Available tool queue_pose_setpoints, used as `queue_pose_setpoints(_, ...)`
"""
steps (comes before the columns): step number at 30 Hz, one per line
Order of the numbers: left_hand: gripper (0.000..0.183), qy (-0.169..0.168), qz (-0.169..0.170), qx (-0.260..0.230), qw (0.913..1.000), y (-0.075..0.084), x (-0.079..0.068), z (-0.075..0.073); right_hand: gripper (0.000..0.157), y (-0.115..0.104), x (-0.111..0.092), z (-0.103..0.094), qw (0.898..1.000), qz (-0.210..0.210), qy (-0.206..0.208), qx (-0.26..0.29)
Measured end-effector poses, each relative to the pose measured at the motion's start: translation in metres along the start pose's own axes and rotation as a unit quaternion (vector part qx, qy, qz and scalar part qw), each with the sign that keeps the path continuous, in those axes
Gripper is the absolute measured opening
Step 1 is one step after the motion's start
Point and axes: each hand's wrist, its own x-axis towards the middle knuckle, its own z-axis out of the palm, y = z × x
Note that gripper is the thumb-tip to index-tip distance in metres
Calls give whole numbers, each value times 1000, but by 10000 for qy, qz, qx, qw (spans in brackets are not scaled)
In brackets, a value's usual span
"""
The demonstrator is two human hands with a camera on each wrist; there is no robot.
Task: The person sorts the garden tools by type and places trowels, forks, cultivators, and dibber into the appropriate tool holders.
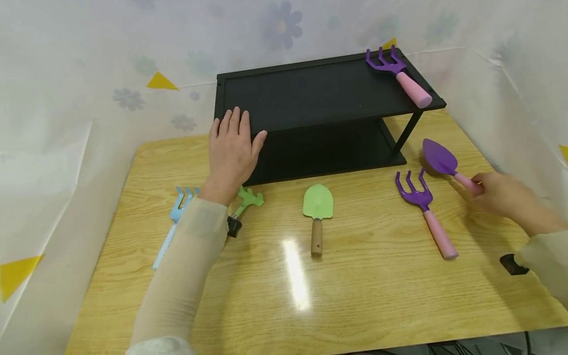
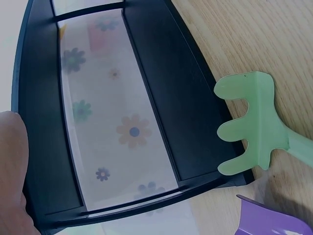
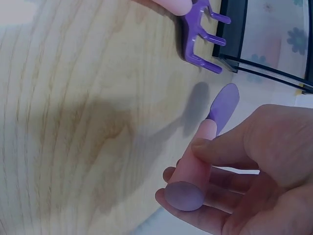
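You have four hand rakes: two purple rakes (image 1: pixel 430 219), one blue rake (image 1: pixel 176 213) and one green rake (image 1: pixel 250 198). You have two whole trowels: one purple trowel (image 1: pixel 439 157) and one green trowel (image 1: pixel 318 202). Your left wrist view shows one cut-off purple piece (image 2: pixel 269 220), too little to name. You have one black rack (image 1: pixel 306 98), one table (image 1: pixel 377 296) and four yellow triangles (image 1: pixel 161 82).

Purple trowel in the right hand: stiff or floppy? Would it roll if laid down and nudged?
Probably stiff: the purple trowel is gripped by its pink handle, and its blade shows no droop. Likely light, as the right hand holds it in its fingers. The rounded handle may rock, but the broad blade should resist rolling.
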Motion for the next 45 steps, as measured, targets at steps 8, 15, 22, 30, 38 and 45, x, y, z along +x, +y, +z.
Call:
queue_pose_setpoints(8,75,19,7,-19,10000,0,1,0,34,-5,-8,-7,9999,-20,62,-153)
queue_pose_setpoints(15,75,-85,-34,-1,10000,-1,1,-1,31,-14,-13,-13,9989,-327,221,-245)
queue_pose_setpoints(22,76,-195,-91,-16,9998,-2,0,-1,28,-21,-13,-18,9980,-517,143,-323)
queue_pose_setpoints(30,76,-143,-102,17,9998,-2,0,-1,26,-35,-4,-22,9966,-707,171,-384)
queue_pose_setpoints(38,75,-26,-52,-54,10000,0,0,-2,28,-58,5,-30,9971,-711,32,-272)
queue_pose_setpoints(45,75,-87,-63,5,9999,0,0,-2,30,-74,18,-33,9963,-824,80,-223)
